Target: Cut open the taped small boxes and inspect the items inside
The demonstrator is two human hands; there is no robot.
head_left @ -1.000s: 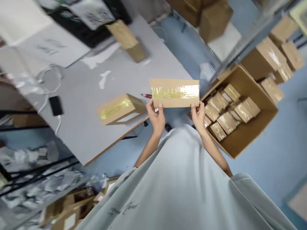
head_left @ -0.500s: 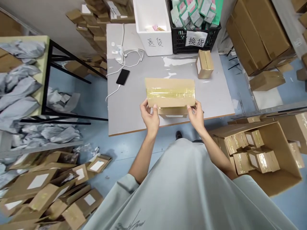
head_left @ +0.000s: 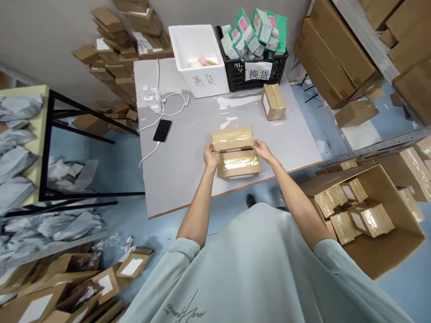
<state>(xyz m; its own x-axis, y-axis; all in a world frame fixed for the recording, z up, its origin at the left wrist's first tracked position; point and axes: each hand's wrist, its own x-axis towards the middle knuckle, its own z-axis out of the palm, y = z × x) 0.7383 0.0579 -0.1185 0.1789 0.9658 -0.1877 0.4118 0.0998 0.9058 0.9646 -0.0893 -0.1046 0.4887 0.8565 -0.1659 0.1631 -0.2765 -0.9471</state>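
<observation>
Two taped cardboard boxes lie one behind the other on the grey table [head_left: 182, 179]. My left hand [head_left: 211, 158] and my right hand [head_left: 263, 150] grip the far cardboard box [head_left: 232, 138] by its left and right ends, fingers closed on it. Right in front of it, by the table's front edge, sits the near cardboard box [head_left: 238, 164], with shiny yellow tape along its top. A white label shows in part on its front side. Farther back at the right stands a smaller taped carton [head_left: 274, 102].
A white foam bin [head_left: 207, 85] and a black crate [head_left: 235, 76] of green-and-pink boxes line the table's back. A phone [head_left: 162, 130] on a white cable lies left. A large carton [head_left: 400, 251] holding taped boxes stands at the right; a shelf [head_left: 40, 134] with grey parcels is at the left.
The box between my hands has moved away from me, from above the near box to the table behind it. The near box's top now shows. The camera view has shifted.
</observation>
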